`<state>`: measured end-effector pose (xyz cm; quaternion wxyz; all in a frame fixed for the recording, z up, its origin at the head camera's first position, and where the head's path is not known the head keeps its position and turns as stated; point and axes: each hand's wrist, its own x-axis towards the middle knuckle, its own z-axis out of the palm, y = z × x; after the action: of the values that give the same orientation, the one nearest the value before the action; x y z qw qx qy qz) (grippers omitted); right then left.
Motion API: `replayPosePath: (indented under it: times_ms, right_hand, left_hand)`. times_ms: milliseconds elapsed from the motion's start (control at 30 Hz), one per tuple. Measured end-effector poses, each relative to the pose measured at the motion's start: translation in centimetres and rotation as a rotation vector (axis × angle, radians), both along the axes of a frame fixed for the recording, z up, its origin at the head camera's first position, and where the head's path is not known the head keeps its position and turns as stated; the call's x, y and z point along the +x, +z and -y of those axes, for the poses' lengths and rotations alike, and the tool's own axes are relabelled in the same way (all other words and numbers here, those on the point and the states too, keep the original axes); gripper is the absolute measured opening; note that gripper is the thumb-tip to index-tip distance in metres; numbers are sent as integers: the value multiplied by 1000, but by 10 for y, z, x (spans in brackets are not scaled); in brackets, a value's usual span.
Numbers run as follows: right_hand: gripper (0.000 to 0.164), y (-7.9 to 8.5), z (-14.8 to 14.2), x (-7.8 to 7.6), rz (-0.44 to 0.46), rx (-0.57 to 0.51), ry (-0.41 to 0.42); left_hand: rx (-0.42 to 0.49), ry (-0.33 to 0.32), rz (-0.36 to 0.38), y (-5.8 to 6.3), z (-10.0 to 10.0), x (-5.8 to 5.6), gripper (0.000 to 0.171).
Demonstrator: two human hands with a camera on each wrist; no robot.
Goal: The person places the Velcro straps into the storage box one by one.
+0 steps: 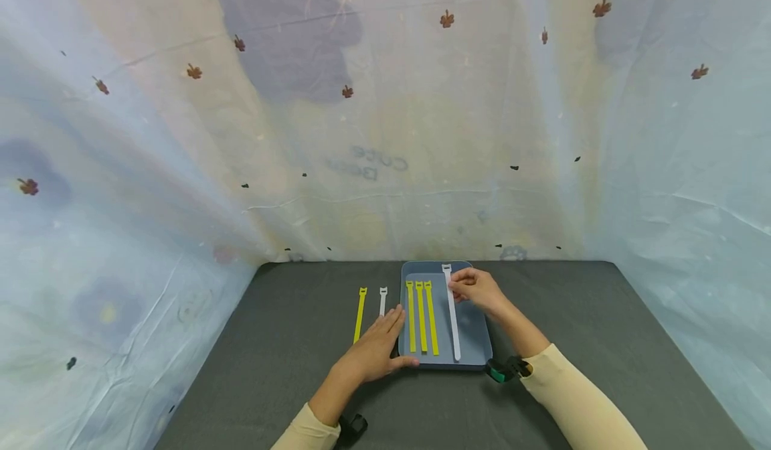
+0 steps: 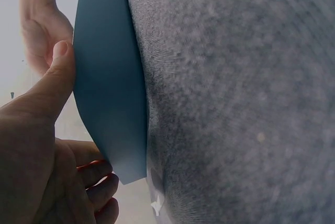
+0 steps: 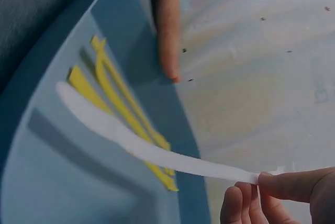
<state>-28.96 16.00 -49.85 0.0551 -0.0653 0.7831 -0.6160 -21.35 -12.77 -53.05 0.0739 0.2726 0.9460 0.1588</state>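
The thumb and fingers of the right hand (image 1: 478, 290) are brought together in a pinch on a long white strap (image 1: 453, 316), gripping it near its slotted head. The strap is raised over the right part of a blue-grey tray (image 1: 478, 343), its rounded tail reaching toward the tray's near side; in the right wrist view it bows in a gentle curve, with a shadow on the tray floor beneath it. The left hand (image 1: 376, 349) has its thumb spread well away from its fingers, spanning the tray's near left corner: the thumb touches the near rim, and the fingers lie along the left side. Inside the tray, left of the white strap, three yellow straps lie side by side on the floor, heads toward the far end: a left one (image 1: 411, 317), a middle one (image 1: 421, 317) and a right one (image 1: 432, 317), the middle and right ones close together at their heads. Outside the tray, to its left, lie another yellow strap (image 1: 359, 315) and a shorter-looking white strap (image 1: 383, 296), whose lower part is hidden behind the left hand. Tray and loose straps alike rest on a dark grey table (image 1: 283, 343). Each wrist wears a black band below a cream sleeve, and a pale patterned curtain (image 1: 385, 222) hangs behind the table.
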Motion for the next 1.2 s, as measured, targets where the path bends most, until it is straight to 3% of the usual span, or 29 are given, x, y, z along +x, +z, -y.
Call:
replayPosePath:
  times_ms: [267, 433, 767, 1200]
  right_hand:
    - [17, -9, 15, -12, 67, 32, -6]
    - [14, -4, 20, -15, 77, 90, -5]
    - [12, -12, 22, -27, 97, 149, 31]
    - [11, -25, 28, -37, 182, 171, -17]
  left_hand:
    - [1, 3, 5, 1, 0, 0, 110]
    - [-10, 2, -1, 0, 0, -2, 110]
    - [-11, -2, 0, -2, 0, -3, 110]
    - [-17, -6, -13, -1, 0, -1, 110]
